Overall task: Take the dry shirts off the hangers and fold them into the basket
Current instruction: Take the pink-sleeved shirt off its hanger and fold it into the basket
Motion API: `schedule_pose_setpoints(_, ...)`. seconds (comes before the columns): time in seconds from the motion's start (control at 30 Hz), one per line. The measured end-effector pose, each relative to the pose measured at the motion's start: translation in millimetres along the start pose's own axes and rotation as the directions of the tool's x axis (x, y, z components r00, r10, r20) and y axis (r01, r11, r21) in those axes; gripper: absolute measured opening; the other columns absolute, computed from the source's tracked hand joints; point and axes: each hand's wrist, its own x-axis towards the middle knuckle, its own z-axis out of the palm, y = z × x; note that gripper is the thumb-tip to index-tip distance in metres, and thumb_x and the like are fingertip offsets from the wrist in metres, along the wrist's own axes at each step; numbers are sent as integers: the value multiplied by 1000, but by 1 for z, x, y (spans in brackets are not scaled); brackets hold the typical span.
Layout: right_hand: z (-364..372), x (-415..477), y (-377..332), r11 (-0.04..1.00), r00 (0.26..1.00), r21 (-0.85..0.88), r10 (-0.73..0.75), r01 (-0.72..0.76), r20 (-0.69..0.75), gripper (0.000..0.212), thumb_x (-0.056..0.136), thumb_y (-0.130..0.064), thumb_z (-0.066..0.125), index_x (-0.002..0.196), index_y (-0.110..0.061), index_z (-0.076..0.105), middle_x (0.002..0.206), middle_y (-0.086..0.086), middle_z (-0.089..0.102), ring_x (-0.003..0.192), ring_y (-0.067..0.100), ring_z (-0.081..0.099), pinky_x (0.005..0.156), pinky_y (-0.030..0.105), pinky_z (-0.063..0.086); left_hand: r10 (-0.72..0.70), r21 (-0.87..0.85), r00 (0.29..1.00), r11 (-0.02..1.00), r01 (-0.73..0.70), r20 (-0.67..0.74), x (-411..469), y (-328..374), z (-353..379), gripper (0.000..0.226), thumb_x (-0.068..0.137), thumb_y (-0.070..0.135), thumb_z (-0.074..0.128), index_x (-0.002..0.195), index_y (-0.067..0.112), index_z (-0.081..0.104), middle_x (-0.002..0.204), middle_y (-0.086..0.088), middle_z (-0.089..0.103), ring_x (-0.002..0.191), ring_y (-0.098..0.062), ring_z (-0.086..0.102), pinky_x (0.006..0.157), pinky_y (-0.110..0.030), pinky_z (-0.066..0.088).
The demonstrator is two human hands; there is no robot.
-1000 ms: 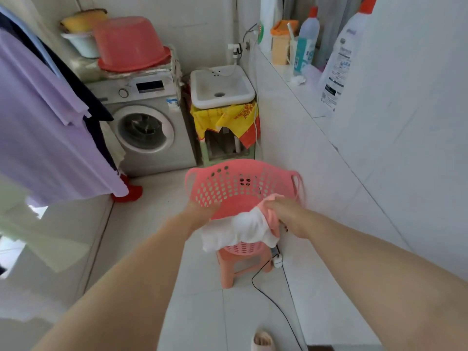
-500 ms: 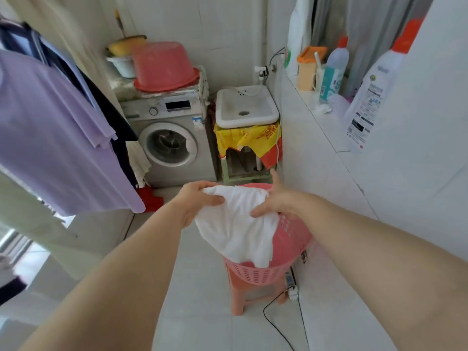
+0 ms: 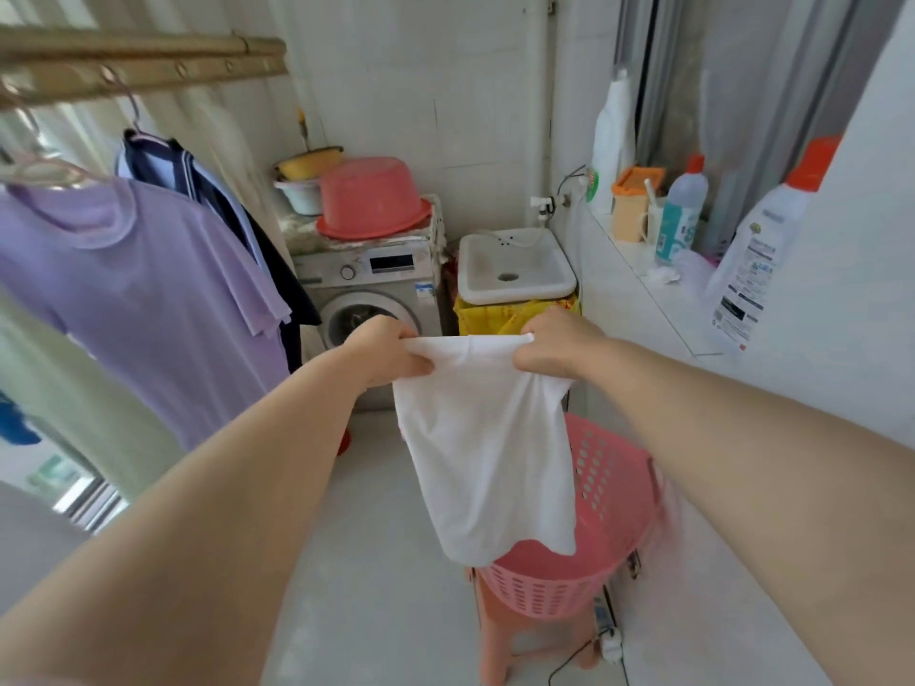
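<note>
While your left hand (image 3: 391, 356) and right hand (image 3: 552, 349) each grasp a top corner of the white shirt (image 3: 487, 453), it hangs below them, over the pink basket (image 3: 601, 502).

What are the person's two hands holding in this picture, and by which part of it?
A white shirt, pinched along its top edge: the left hand at one corner, the right hand at the other. It hangs over the pink basket.

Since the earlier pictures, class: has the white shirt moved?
Yes. The white shirt has been lifted out of the pink basket; both hands now hold it up, hanging above the rim.
</note>
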Motion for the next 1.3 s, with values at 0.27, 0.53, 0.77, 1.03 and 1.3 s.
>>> schedule_pose_setpoints(0.27,-20,2,-45,978,984,-158,-152,136,-96,73,74,-26,61,140,-30,31,133,-1,51,129,24,44,111,55,21,150,-256,984,952,-171,-100,-7,36,-27,26,77,20,75,93,3,62,82,-7,61,70,-19,57,62,-30,47)
schedule_pose_setpoints(0.53,-15,5,-78,867,988,477,-112,148,-102,54,87,-32,60,136,-18,41,114,2,55,101,20,57,78,31,45,-196,-538,922,843,-17,-335,4,39,-46,20,76,8,63,92,6,52,82,-10,59,73,-22,60,61,-36,58)
schedule_pose_setpoints(0.77,-12,2,-94,788,987,595,-116,157,-107,41,91,-6,49,131,-11,47,107,5,57,98,21,56,68,25,45,123,-769,992,631,-101,-30,-10,27,-76,66,80,22,76,133,8,41,114,-12,62,94,-21,68,78,-34,59)
schedule_pose_setpoints(1.03,-30,2,-106,690,962,673,-229,266,-146,35,83,0,59,109,-19,45,92,-4,51,96,18,50,75,27,40,324,97,926,946,-310,-193,-22,34,-108,30,81,26,74,103,9,65,92,-4,60,87,-18,53,71,-28,42)
schedule_pose_setpoints(1.3,-14,-14,-66,787,932,591,-328,178,155,51,64,0,84,106,-21,63,92,-9,70,87,10,67,66,16,53,343,-35,906,932,-362,-248,-33,27,-127,21,83,14,72,102,7,67,97,-9,67,91,-22,61,82,-35,50)
